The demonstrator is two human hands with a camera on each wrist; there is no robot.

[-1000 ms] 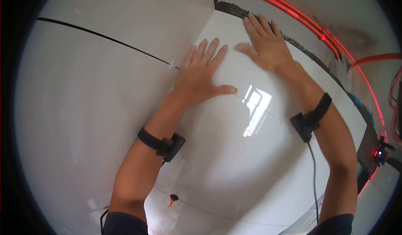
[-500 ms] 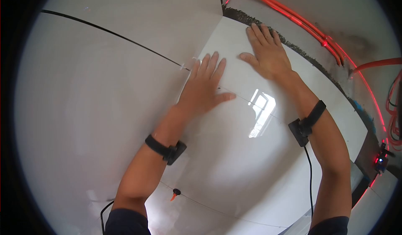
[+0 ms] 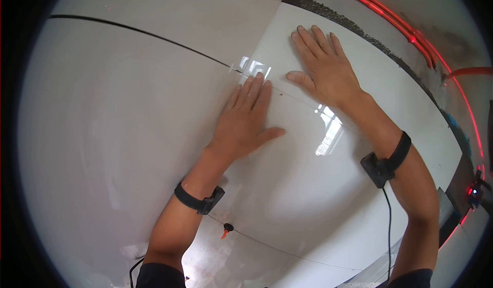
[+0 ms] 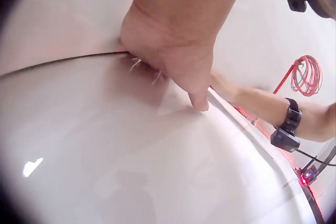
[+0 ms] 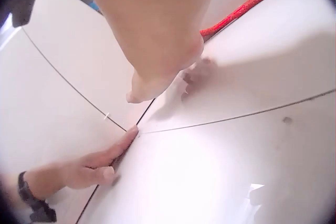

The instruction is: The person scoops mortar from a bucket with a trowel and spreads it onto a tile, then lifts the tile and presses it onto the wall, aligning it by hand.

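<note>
Glossy white tiles fill the head view. My left hand (image 3: 244,118) lies flat, thumb spread, at the corner where the left tile face (image 3: 118,113) meets the lower tile (image 3: 303,206); its fingertips reach the thin joint below the upper tile (image 3: 380,77). Fingers extended, my right hand (image 3: 326,70) rests on that upper tile, fingertips a little short of its far edge. A small white spacer (image 3: 232,68) sits in the dark joint (image 3: 138,30) beside the left fingertips. In the right wrist view, the left hand (image 5: 100,166) spans the corner seam.
A black-and-orange tile leveler (image 3: 227,229) sits in a lower joint. Rough dark mortar (image 3: 344,18) borders the upper tile's far edge. Beyond it run red-orange conduits (image 3: 385,13), with a laser level (image 3: 475,191) and its red line at right. Cables hang from both wrist cameras.
My left hand has slid nearer my body, its fingertips leaving the upper tile for the joint. The right fingers have drawn back from the mortar edge onto the tile.
</note>
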